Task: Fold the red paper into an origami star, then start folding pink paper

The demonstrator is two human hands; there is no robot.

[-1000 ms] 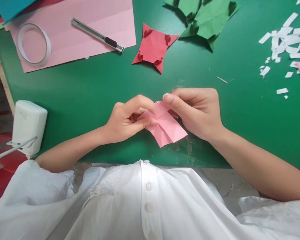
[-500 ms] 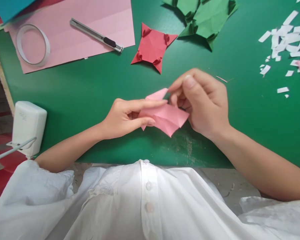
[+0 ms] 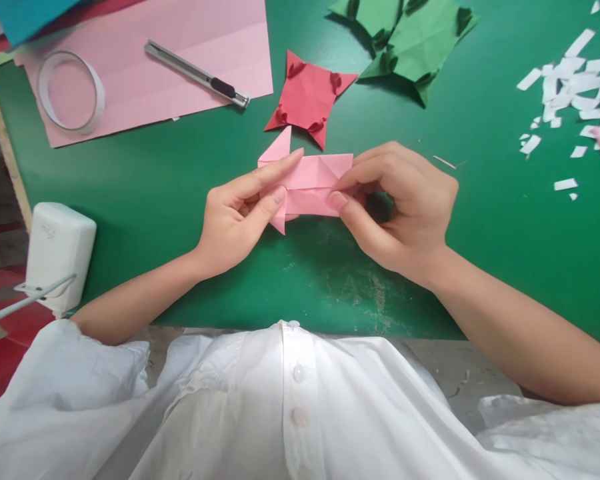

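Between my two hands is a folded pink paper, held just above the green table. Two pointed flaps stick out at its left end, one up and one down, and a crease runs along its middle. My left hand grips the left part, index finger across the top and thumb on the near side. My right hand pinches the right end between thumb and index finger; its other fingers curl underneath, partly hidden. Just beyond the pink paper lies a red folded paper star with curled corners.
Green folded papers lie at the back. At the left, a pink sheet bears a tape roll and a box cutter. A white power adapter stands at the left edge. White paper scraps litter the right.
The pink paper has turned from tilted to flat, facing me, with its left flaps now spread. My right hand has closed on its right end, and my left index finger points further up.
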